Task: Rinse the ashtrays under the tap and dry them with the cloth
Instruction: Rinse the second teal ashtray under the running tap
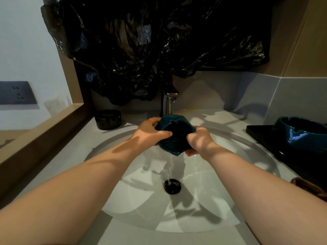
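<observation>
At the back edge of the white basin point(141, 200): teal glazed ceramic ashtray point(174, 138) under the steel tap point(168, 103).
My left hand point(152, 131) and right hand point(198, 140) clamp its opposite sides, mouth tipped toward me; the brown cloth point(307, 187) lies nearer my right.

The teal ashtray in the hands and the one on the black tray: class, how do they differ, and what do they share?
The held ashtray is gripped by the left hand and right hand over the sink; the tray ashtray rests untouched on the black tray. The held ashtray is tipped, water running off it; the tray ashtray sits upright. Both are teal with notched rims.
</observation>
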The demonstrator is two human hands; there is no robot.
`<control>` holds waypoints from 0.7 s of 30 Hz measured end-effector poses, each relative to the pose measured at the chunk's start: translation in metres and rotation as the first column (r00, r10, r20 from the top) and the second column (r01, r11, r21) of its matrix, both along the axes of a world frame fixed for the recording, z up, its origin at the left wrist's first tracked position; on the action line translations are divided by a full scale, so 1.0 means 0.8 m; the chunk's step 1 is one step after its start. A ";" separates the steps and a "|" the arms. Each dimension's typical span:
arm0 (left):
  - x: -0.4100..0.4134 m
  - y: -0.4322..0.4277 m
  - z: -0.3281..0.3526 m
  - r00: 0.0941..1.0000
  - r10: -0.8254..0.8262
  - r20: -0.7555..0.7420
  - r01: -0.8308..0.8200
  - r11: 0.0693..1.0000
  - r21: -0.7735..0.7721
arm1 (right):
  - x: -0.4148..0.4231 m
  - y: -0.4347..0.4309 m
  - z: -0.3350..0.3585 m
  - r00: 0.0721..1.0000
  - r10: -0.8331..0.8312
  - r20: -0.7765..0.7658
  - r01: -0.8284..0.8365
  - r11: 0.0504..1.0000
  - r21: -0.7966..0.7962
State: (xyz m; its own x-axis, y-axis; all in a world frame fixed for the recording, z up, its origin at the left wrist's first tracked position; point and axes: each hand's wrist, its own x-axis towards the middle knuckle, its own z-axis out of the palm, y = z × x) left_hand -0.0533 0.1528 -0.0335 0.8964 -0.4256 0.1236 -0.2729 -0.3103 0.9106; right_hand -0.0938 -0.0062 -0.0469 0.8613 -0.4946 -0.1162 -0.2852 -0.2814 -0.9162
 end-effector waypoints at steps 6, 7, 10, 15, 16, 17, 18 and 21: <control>0.005 -0.002 -0.006 0.973 -0.008 -0.232 -0.001 0.999 -0.042 | -0.001 0.004 0.002 0.999 0.011 -0.052 -0.001 0.981 0.194; 0.006 -0.001 -0.008 0.969 0.004 -0.247 -0.018 0.998 -0.052 | -0.002 0.003 0.002 0.997 0.034 -0.062 -0.023 0.987 0.160; 0.011 0.001 -0.012 0.960 0.056 -0.273 -0.068 0.997 -0.034 | -0.007 0.001 0.002 0.993 0.114 -0.037 -0.115 0.993 -0.012; 0.009 0.004 -0.011 0.969 0.053 -0.242 -0.042 0.998 0.050 | -0.010 0.000 -0.001 0.983 0.182 0.008 -0.180 0.976 -0.119; 0.009 0.003 -0.010 0.970 0.047 -0.238 -0.039 0.998 0.040 | -0.009 -0.001 -0.002 0.987 0.161 0.006 -0.160 0.984 -0.080; 0.009 0.002 -0.009 0.970 0.046 -0.239 -0.042 0.999 0.019 | -0.008 -0.001 -0.002 0.992 0.129 -0.003 -0.129 0.991 -0.036; 0.009 0.001 -0.008 0.966 0.053 -0.252 -0.058 0.998 -0.011 | -0.007 0.000 -0.003 0.995 0.096 -0.019 -0.096 0.995 0.013; 0.007 -0.001 -0.004 0.945 0.053 -0.323 -0.077 0.995 -0.062 | -0.007 0.007 -0.002 0.998 0.037 -0.051 -0.022 0.963 0.269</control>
